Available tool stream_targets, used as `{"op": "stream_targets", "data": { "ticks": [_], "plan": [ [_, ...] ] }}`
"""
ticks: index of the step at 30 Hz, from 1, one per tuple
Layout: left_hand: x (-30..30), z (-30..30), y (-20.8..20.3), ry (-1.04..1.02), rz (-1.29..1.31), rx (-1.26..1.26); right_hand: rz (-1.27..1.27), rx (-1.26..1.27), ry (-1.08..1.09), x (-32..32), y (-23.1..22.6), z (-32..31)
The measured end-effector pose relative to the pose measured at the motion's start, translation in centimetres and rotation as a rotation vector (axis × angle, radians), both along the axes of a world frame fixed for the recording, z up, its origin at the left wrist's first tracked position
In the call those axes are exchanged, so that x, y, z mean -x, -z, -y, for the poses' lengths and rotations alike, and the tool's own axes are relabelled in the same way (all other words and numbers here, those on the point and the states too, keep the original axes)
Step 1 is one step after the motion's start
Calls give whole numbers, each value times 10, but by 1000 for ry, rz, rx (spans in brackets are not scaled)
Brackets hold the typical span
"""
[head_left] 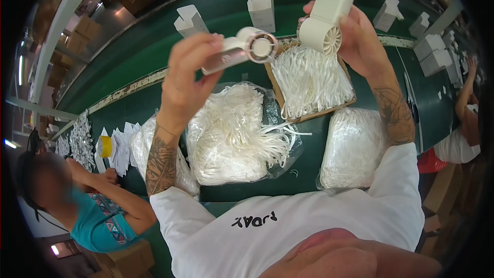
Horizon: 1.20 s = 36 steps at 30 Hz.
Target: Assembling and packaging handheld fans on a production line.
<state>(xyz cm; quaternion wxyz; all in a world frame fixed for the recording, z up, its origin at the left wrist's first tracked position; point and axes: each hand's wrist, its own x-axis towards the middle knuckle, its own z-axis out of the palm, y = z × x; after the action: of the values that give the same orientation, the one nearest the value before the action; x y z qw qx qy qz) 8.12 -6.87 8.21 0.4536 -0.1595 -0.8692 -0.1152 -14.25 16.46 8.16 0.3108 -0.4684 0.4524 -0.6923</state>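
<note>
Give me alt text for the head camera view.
A person's left hand holds a pale handheld fan with a shiny ring, and the right hand holds a cream one, both raised above a green table. Below are a cardboard box of white straps and plastic-bagged ones. A co-worker in teal is at left.

Desk (288,188): middle bag (226,144) between left bag (185,173) and right bag (352,149). Carton (320,116) behind right bag, to right of and behind middle bag; straps (311,82) inside. Far left, tape roll (105,146) beside papers (121,149). Behind desk, belt (134,59) carrying front-facing row: left box (190,21), middle box (262,10), right box (386,15). Above desk, one fan (234,54) in left hand (188,72), another fan (329,13) in right hand (363,38).
</note>
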Motion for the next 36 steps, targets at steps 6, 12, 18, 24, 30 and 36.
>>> {"op": "stream_targets", "data": {
  "ticks": [6,12,18,24,30,36],
  "plan": [
    [-7,-4,10,146,-46,-3,4,-28,-6,-11,15,-5],
    [-5,-5,16,179,-110,-33,-354,124,102,-19,11,-12],
    [-20,-7,14,126,-80,14,-1469,696,392,-31,11,-10],
    [-24,-9,19,138,-72,25,-1626,846,810,-52,18,-15],
    [-23,-9,21,160,-77,69,-1586,825,619,-50,22,-16],
    [-30,-17,22,140,8,-9,-1566,763,577,-53,24,-16]
  ]
}}
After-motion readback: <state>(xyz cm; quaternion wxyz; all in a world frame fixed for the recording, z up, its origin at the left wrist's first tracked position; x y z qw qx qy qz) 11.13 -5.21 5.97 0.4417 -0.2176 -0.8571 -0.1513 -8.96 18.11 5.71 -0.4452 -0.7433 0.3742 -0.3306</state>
